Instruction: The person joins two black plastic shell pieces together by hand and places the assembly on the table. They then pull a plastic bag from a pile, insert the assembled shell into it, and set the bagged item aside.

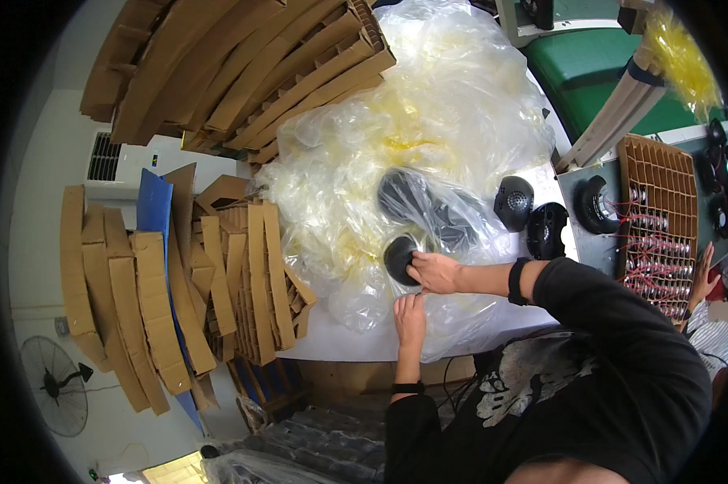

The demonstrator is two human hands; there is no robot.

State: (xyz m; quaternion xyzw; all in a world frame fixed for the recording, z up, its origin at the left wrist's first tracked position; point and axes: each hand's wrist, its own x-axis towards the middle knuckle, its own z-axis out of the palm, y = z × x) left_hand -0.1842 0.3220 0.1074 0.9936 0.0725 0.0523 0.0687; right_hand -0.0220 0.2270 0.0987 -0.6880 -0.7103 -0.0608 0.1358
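Near frame centre, the right hand (434,273) grips the black shell (397,260) at its left; the left hand (410,319) is just below, grip unclear.

Lots kinda covered or chopped off
The black shell (399,258) is partly blocked by the right hand (435,273), dark pieces (404,196) are blurred under clear film (493,235), the left hand's (410,320) grip can't be made out, co-worker's sleeve (712,337) is cut off.

No legible text — white print (533,373) on black shirt (598,419) unreadable
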